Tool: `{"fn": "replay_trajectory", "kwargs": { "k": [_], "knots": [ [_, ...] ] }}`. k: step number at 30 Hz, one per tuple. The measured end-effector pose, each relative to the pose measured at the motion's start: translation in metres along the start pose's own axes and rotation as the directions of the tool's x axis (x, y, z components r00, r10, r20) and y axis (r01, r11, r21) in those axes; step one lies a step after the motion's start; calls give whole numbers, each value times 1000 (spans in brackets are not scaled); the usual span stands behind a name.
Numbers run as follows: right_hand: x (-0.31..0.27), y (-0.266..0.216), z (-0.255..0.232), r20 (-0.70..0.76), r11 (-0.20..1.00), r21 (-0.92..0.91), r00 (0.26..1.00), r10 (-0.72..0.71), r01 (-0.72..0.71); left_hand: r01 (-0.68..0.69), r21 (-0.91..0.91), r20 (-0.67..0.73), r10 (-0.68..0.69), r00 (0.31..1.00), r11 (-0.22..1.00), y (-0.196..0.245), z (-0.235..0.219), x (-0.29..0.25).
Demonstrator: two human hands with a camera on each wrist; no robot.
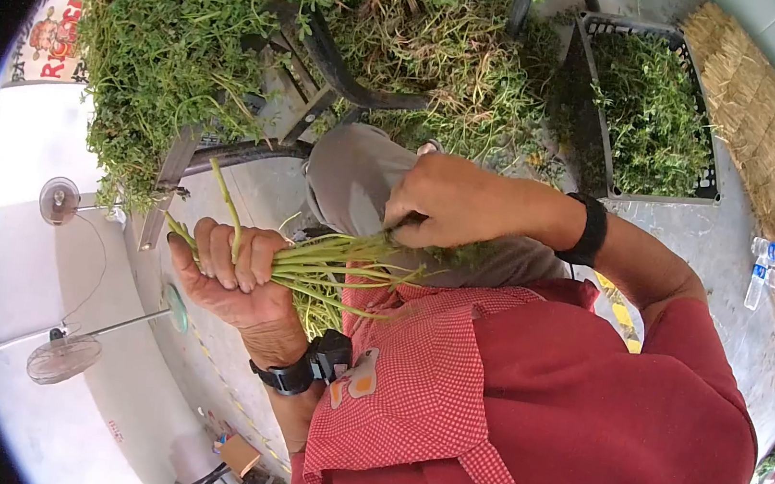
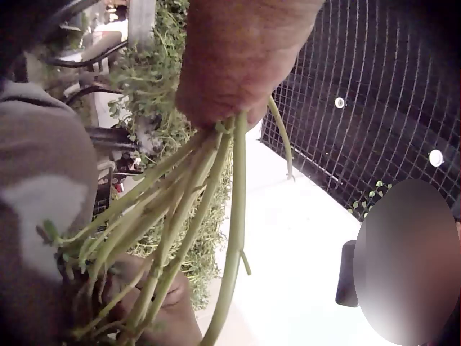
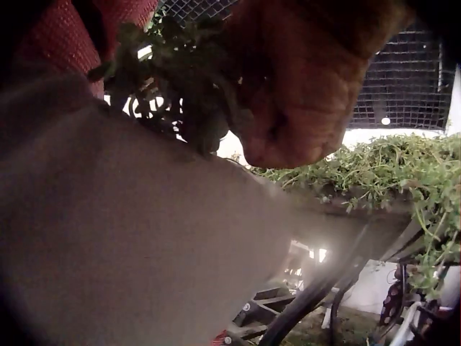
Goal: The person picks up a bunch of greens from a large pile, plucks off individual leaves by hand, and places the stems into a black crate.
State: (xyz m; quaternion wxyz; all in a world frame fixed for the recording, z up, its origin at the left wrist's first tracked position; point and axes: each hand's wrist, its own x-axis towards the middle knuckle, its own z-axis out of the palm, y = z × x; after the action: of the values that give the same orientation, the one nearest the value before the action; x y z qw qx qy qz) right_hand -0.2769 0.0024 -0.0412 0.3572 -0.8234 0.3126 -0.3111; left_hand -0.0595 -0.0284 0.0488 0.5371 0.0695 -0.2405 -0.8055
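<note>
Head view: left hand (image 1: 234,267) gripped bundle of long green plant stems (image 1: 336,270), right hand (image 1: 450,201) pinching its leafy end. Crowded by heaped green herbs (image 1: 159,50) and black plastic crate (image 1: 602,152). Red lettering on banner (image 1: 56,22), partly cut off, unreadable.

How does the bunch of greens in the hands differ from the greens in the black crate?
The bunch is a small handful of long pale stems lying side by side; the greens in the crate are a large, dark, leafy tangle. The bunch is gripped by the left hand and pinched by the right hand; the crate greens lie untouched. Both look like the same plant.
</note>
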Motion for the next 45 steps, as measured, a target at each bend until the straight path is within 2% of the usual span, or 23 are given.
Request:
{"fn": "replay_trajectory", "kwargs": {
  "k": [2, 3, 5, 6, 8, 12, 15, 17, 21, 23, 24, 25, 26, 27, 29, 30, 31, 34, 35, 37, 38, 43, 45],
  "knots": [
    [-2, -3, -4, -167, 975, -203, 984, 58, -92, -7, 12, -26, 7, 1000, 1000, 0, -3, -1],
    [-3, -4, -7, -168, 975, -203, 984, 59, -93, -17, 23, -50, 18, 999, 1000, 0, -5, -1],
    [-2, -4, -11, -349, 918, -316, 929, 122, -239, -3, 6, -76, 4, 997, 1000, -10, -7, -1],
    [-1, -2, -13, -350, 917, -317, 929, 122, -240, 10, -10, -103, -11, 995, 1000, -14, -8, 0],
    [0, 3, -17, -524, 930, -276, 849, 66, -243, 21, -28, -121, -24, 992, 999, -17, -11, 1],
    [1, 10, -14, -595, 931, -239, 799, 84, -276, 14, -1, -197, -14, 980, 1000, -22, -16, 2],
    [2, 26, -12, -653, 971, -74, 747, 124, -226, 4, -11, -206, -7, 979, 1000, -25, -24, 1],
    [2, 32, -9, -620, 951, 184, 722, 307, -247, 2, -29, -187, -7, 982, 1000, -25, -29, 2],
    [-2, 39, -17, -651, 971, 95, 725, 227, -219, -11, -24, -239, 5, 971, 1000, -23, -28, 0],
    [-15, 37, -49, -592, 717, 616, 410, 694, -326, -51, -37, -251, 40, 967, 998, -10, -36, -9],
    [-27, 56, -59, -594, 721, 611, 414, 690, -325, -92, -49, -263, 76, 962, 995, -6, -41, -12],
    [-43, 84, -67, -483, 595, 804, 591, 645, 8, -94, -50, -265, 77, 961, 994, -5, -43, -13],
    [-53, 97, -70, -416, 314, 905, 746, 520, 286, -91, -79, -286, 65, 956, 993, -6, -44, -15],
    [-50, 88, -69, -418, 316, 905, 743, 523, 286, -87, -110, -303, 50, 952, 990, -7, -45, -15],
    [-40, 55, -65, -330, 393, 919, 587, 740, 21, -65, -106, -251, 36, 967, 992, -9, -43, -14],
    [-41, 49, -63, -254, 248, 963, 644, 721, 103, -51, -95, -205, 31, 978, 994, -9, -42, -14],
    [-40, 46, -60, -253, 248, 964, 647, 720, 101, -54, -94, -205, 34, 978, 994, -8, -40, -13],
    [-37, 46, -51, -107, 381, 919, 864, 492, -104, -20, -44, -111, 15, 994, 999, -4, -33, -13],
    [-37, 43, -48, -104, 378, 920, 864, 493, -105, -3, -33, -76, 0, 997, 999, -4, -29, -12],
    [-29, 15, -49, -110, 684, 655, 856, 506, -320, 18, -24, -40, -19, 999, 1000, -4, -24, -12],
    [-25, 28, -39, -243, 842, 524, 926, 288, -124, 9, -33, -35, -10, 999, 999, -4, -22, -11],
    [-28, -40, -69, -331, 980, 163, 930, 161, -111, -54, -105, -42, 50, 998, 993, 0, -9, -7],
    [-30, -56, -67, -348, 988, 49, 925, 152, -143, -146, -125, -149, 127, 981, 981, 4, -20, -6]
  ]
}}
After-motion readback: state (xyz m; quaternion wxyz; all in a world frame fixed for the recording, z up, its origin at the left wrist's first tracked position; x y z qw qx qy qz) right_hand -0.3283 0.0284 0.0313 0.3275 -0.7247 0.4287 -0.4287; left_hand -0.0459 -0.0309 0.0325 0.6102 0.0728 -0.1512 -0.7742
